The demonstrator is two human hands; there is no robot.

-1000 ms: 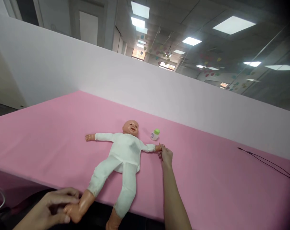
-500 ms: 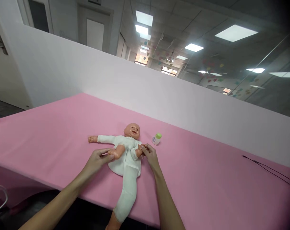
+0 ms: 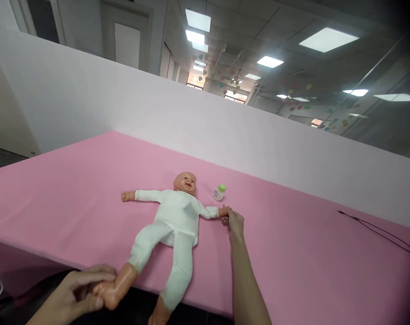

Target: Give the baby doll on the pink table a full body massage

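Stretched out now are the leg and arm that half a second ago lay folded over the trunk of the doll (image 3: 177, 212) — both of the person's hands have swung outward with them. Thumb and fingers of the left hand (image 3: 67, 295) pinch the toe end of the doll's foot (image 3: 110, 292); those of the right hand (image 3: 235, 221) pinch the doll's hand (image 3: 222, 211), though the far side of that hold is hidden. For a stretch like this I'd keep the grip light, move both limbs at one even pace and let the shoulder and hip give rather than tug; sliding the body farther up would likely help, since both feet jut past the near edge. The doll lies on its back on the pink tabletop (image 3: 292, 262), arms wide, legs apart, head toward the white partition (image 3: 225, 131). Its head, hands and feet look like glossy moulded plastic, while the trunk and sleeves are pale cloth — puckered at the chest, a loose thread hanging by one leg. Near its head stands a green-capped bottle (image 3: 219, 194); well off to the right lies a dark cable (image 3: 377, 231).
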